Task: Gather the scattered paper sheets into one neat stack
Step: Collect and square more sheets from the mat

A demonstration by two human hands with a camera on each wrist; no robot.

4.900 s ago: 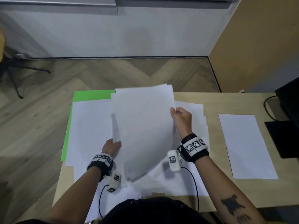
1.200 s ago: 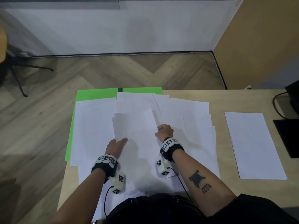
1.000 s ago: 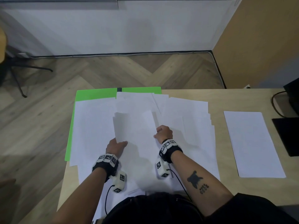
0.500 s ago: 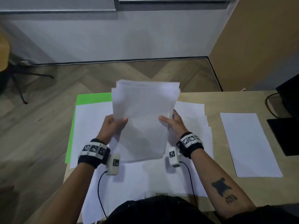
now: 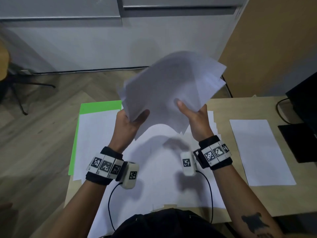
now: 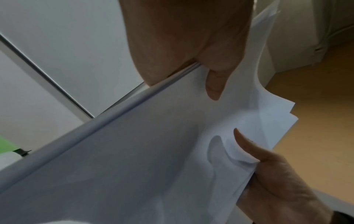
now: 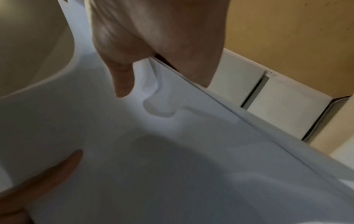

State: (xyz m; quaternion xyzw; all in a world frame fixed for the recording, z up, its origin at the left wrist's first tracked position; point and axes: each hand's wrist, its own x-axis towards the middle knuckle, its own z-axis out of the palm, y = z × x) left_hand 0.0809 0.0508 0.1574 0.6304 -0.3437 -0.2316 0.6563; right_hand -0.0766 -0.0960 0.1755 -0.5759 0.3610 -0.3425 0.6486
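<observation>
A loose bundle of white paper sheets (image 5: 171, 90) is held up in the air above the desk, tilted to the right and fanned at its far corners. My left hand (image 5: 132, 117) grips its left edge, thumb on top (image 6: 214, 84). My right hand (image 5: 192, 110) grips its right edge, thumb pressed on the top sheet (image 7: 122, 84). The bundle (image 6: 153, 151) fills both wrist views (image 7: 172, 151). More white sheets (image 5: 163, 169) lie spread on the desk beneath, over a green sheet (image 5: 99, 106). One single white sheet (image 5: 259, 152) lies apart on the right.
The wooden desk (image 5: 240, 107) ends at its far edge just beyond the papers. A black monitor base (image 5: 298, 141) and cable (image 5: 281, 109) sit at the right edge. A chair's legs (image 5: 20, 90) stand on the floor at left. Wrist-camera cables hang near my body.
From flat on the desk, both hands lifted the gathered bundle upright, and it has since risen higher and swung to the right, its corners fanning out.
</observation>
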